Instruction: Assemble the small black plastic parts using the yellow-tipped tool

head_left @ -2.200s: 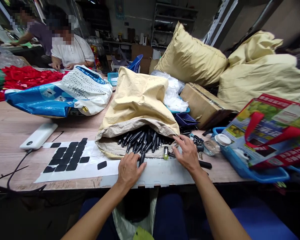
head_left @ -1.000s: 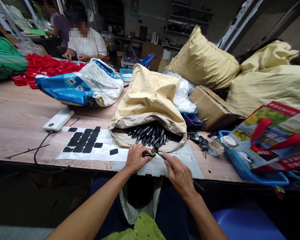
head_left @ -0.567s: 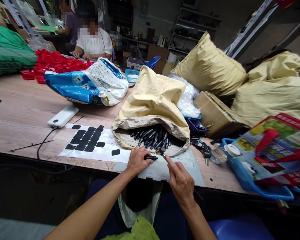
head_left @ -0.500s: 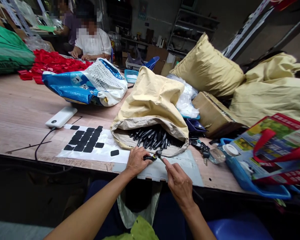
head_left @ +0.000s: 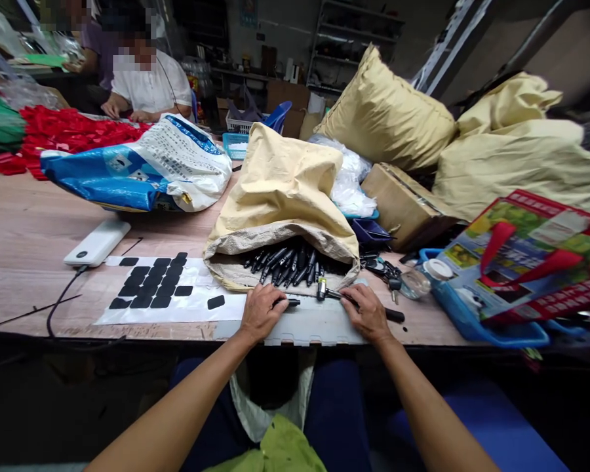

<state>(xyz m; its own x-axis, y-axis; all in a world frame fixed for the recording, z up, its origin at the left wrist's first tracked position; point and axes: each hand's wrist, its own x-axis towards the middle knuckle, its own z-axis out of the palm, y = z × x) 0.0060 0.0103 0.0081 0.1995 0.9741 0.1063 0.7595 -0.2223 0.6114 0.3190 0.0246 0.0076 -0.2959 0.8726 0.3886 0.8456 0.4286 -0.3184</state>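
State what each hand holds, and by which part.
The left hand holds a black pen-like piece by one end. Right hand: on the handle of a hammer; whether gripped, unclear.

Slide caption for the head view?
Left hand holding a black pen-shaped piece, right hand on a hammer, before an open sack.

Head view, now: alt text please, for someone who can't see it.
A person's left hand holds a black pen-like piece, while the right hand touches a hammer. Behind them, an open beige sack holds many similar pieces; a white sheet with black patches lies left.
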